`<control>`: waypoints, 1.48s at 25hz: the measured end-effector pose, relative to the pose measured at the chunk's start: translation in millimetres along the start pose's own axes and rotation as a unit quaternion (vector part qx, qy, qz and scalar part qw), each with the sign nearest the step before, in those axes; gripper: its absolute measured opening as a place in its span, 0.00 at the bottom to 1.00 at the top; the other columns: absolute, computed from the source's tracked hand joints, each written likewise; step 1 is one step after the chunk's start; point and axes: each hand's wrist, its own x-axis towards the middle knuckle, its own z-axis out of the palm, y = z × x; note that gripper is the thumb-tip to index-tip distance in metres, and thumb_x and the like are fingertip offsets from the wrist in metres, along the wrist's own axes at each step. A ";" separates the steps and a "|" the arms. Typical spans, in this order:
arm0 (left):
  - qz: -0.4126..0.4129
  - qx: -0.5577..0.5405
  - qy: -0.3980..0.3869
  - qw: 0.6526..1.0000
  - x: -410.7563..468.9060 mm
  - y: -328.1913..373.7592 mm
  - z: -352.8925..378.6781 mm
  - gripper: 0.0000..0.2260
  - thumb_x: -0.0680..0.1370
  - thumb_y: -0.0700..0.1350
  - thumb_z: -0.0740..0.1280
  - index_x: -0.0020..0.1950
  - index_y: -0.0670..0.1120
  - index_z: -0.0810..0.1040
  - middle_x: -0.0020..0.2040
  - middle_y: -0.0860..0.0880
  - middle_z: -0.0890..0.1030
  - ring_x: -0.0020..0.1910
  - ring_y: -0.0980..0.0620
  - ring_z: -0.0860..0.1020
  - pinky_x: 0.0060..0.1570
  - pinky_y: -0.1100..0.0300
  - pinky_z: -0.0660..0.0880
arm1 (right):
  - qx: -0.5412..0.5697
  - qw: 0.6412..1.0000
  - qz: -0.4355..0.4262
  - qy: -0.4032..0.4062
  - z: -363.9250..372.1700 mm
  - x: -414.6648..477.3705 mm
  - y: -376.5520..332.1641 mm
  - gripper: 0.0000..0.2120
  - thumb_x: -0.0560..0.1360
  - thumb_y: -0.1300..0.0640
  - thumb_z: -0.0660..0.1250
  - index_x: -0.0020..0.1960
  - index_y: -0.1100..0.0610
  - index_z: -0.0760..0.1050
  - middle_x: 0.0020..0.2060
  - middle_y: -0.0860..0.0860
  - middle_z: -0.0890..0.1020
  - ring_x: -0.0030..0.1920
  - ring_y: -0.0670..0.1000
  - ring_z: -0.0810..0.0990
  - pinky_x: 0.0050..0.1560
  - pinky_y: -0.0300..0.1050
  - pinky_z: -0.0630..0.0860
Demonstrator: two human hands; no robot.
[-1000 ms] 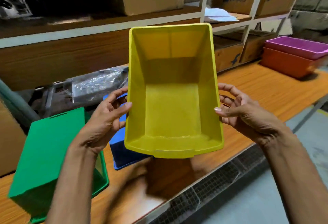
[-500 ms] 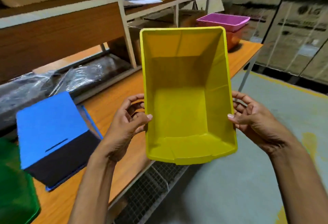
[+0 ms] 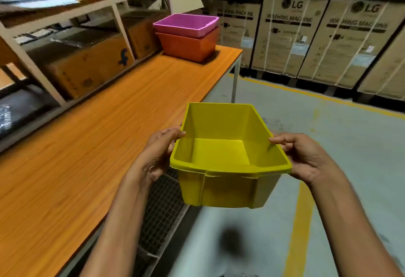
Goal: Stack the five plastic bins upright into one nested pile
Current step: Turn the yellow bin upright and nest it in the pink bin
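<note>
Tipped from mouth-toward-camera to upright now, yellow bin [image 3: 228,158], and carried off the table edge, out over grey floor [image 3: 328,167] with its yellow line. Long orange table [image 3: 92,136] at left, white shelving [image 3: 118,15] with cardboard boxes behind it. At the table's far end, pink bin [image 3: 186,24] nested upright in orange bin [image 3: 188,46]. Left hand [image 3: 157,156] clamped on the yellow bin's left rim, right hand [image 3: 306,158] clamped on its right rim.
</note>
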 end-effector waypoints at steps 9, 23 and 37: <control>0.013 0.039 -0.106 0.994 158.2 24.1 85.3 0.14 0.75 0.40 0.74 0.60 0.48 0.83 0.57 0.34 0.84 0.44 0.45 0.83 0.60 0.41 0.76 | 0.011 0.997 -0.051 0.061 -76.3 101.7 -86.6 0.28 0.66 0.72 0.68 0.66 0.61 0.81 0.65 0.54 0.80 0.45 0.55 0.73 0.65 0.39 0.66; 0.226 0.068 -0.134 0.963 368.5 100.0 224.5 0.23 0.76 0.45 0.72 0.71 0.56 0.77 0.65 0.48 0.82 0.68 0.44 0.78 0.66 0.41 0.76 | -0.063 0.959 -0.250 0.122 -116.1 248.1 -284.1 0.28 0.74 0.79 0.61 0.68 0.57 0.75 0.63 0.55 0.83 0.58 0.53 0.83 0.51 0.46 0.83; 0.350 -0.011 0.050 0.935 487.6 226.9 371.1 0.22 0.77 0.43 0.70 0.70 0.58 0.77 0.67 0.50 0.81 0.65 0.47 0.79 0.51 0.55 0.77 | -0.150 0.958 -0.215 -0.115 -126.3 443.0 -571.1 0.32 0.73 0.80 0.62 0.71 0.56 0.73 0.66 0.57 0.82 0.66 0.55 0.81 0.64 0.53 0.79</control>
